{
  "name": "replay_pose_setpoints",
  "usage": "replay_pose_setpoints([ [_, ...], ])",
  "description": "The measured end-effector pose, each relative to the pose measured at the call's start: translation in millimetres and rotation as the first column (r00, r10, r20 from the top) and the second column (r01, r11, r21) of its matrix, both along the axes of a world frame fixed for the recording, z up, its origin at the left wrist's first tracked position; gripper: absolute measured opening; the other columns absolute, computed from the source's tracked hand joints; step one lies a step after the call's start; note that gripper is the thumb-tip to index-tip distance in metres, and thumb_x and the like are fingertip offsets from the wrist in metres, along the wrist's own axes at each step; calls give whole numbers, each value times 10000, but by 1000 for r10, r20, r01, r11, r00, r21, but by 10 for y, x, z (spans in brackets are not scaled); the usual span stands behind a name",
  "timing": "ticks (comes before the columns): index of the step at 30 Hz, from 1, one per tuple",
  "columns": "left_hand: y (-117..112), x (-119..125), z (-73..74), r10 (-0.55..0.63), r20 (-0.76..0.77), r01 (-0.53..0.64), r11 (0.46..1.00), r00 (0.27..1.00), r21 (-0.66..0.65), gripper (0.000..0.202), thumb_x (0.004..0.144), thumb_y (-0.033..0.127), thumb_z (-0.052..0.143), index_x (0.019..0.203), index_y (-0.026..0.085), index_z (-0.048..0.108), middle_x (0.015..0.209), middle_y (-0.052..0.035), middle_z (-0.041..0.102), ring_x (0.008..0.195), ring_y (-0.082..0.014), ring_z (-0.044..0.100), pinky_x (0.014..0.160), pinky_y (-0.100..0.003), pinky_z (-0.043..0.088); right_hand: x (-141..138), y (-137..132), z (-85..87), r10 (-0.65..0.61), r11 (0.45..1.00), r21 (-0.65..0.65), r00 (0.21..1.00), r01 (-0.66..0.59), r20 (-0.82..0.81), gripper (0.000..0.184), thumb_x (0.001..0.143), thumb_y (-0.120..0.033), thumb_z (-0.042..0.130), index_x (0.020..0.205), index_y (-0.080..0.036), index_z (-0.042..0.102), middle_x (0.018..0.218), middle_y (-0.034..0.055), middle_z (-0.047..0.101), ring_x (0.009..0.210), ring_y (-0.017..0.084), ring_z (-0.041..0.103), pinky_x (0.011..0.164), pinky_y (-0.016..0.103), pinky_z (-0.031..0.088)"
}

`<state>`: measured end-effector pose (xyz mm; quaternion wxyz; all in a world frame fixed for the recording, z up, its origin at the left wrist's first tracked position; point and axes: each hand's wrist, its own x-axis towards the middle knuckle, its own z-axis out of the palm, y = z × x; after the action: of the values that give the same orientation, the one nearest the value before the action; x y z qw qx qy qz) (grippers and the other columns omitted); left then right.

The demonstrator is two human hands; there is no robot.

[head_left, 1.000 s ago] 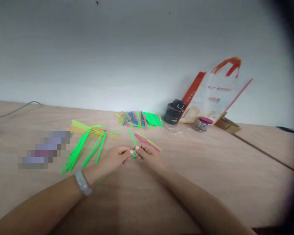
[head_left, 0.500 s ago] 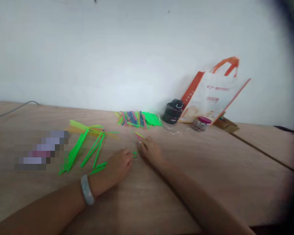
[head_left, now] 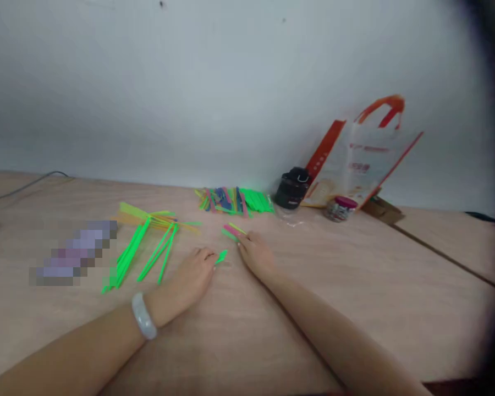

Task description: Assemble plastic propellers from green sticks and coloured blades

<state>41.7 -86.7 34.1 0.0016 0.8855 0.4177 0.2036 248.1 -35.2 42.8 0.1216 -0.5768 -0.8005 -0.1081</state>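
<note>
The left hand [head_left: 196, 270] is positioned palm down, low over the bench [head_left: 231, 341]. Its fingertips grasp a small green piece [head_left: 221, 256], which projects toward the right hand [head_left: 257, 256]. A pale bracelet [head_left: 143, 315] encircles the left wrist.

The right hand lies just beyond and to the right of the green piece, apart from it. Its fingers cover the near end of the strips [head_left: 231, 230], coloured pink, green and yellow. Whether these fingers grip the strips or only rest on them cannot be determined.

Left of the hands, green sticks [head_left: 130, 256] lie in two groups. Their far ends meet a cluster of yellow and orange pieces [head_left: 127, 214]. A packet [head_left: 235, 201] of multicoloured and green strips lies near the wall. To its right stand a black bottle [head_left: 291, 191], a lidded jar [head_left: 341, 209] and a tilted bag [head_left: 365, 159].
</note>
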Motion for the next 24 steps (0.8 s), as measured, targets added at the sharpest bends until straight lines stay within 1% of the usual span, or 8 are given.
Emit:
replay_pose_setpoints([
  [2,-20,0,17,27,15,-27,1000,1000,0,281,893,177,405,1146,172,526,1111,-83,568,1039,-214,510,947,-392,410,10,-4,6,12,1000,18,1000,-12,-7,289,894,-211,421,1100,-183,621,976,98,593,926,204,515,809,282,388],
  [4,-21,-6,8,26,17,-26,1000,1000,-13,272,890,178,415,1138,171,527,1110,-80,568,1032,-212,512,947,-389,409,16,-10,1,23,1000,19,1000,-23,-12,275,894,-214,424,1069,-181,634,975,96,589,925,203,511,806,281,385],
  [8,31,-19,-60,-25,19,26,998,999,-53,293,880,106,384,1126,170,530,1106,-72,572,1034,-195,512,954,-375,407,23,-1,-25,20,1000,-4,999,-20,-27,278,897,-185,412,1047,-167,645,948,106,589,911,210,515,794,292,387],
  [10,53,-20,-80,-43,38,45,997,998,-64,289,879,99,383,1113,177,535,1096,-64,576,1025,-190,515,947,-373,414,28,9,-31,20,1000,-15,999,-20,-36,276,898,-178,408,1031,-162,650,939,113,588,903,213,519,792,297,392],
  [14,41,-14,-52,-82,65,87,993,994,-77,268,886,106,388,1091,189,541,1086,-53,571,1019,-181,512,948,-361,415,35,5,-24,31,1000,4,998,-30,-47,254,898,-192,420,969,-167,662,942,119,586,897,213,521,800,303,403],
  [18,0,-8,-6,-40,75,45,997,996,-66,243,880,155,445,1107,183,527,1099,-62,550,1033,-200,492,956,-382,410,15,-56,-12,60,997,44,996,-57,-71,235,898,-217,433,946,-192,662,959,101,586,919,202,517,807,295,404],
  [20,-13,-5,11,-6,68,10,998,998,-64,226,875,185,469,1092,187,529,1100,-63,543,1033,-212,490,951,-397,413,-5,-101,-4,98,994,65,992,-93,-76,250,906,-230,418,927,-190,664,970,99,592,926,201,519,805,294,404],
  [24,-35,6,42,38,55,-34,997,998,-70,210,868,178,462,1066,178,533,1085,-70,548,1027,-217,495,943,-400,424,-46,-182,17,166,983,84,984,-161,-59,259,899,-214,415,861,-191,670,945,83,611,890,189,531,785,280,404],
])
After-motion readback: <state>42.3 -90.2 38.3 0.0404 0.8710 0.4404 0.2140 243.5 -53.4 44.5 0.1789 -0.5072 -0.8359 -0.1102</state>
